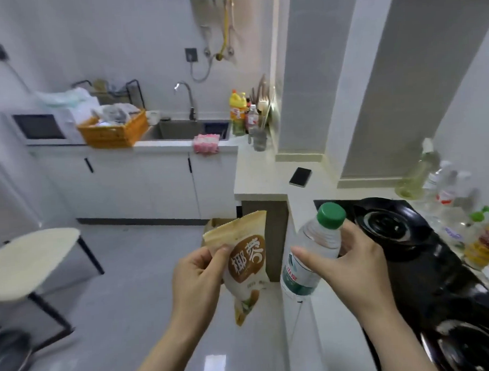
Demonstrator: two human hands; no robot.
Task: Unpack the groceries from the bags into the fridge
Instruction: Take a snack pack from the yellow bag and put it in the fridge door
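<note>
My left hand (pixel 197 280) pinches a tan and white snack packet (pixel 245 258) near its top edge, thumb on the front, and the packet hangs down above the floor. My right hand (pixel 350 267) grips a clear water bottle (pixel 311 255) with a green cap and a green label, fingers wrapped round its middle, the bottle tilted to the right. Both items are held side by side in front of me, next to the counter's edge. A brown paper bag (pixel 215 224) shows behind the packet. No fridge interior is visible.
A black gas hob (pixel 426 267) runs along the counter on the right, with several bottles (pixel 445 193) behind it. A phone (pixel 300 176) lies on the counter corner. Far counter: microwave (pixel 43 127), orange basket (pixel 115 132), sink (pixel 185 129). A chair (pixel 30 259) stands at left.
</note>
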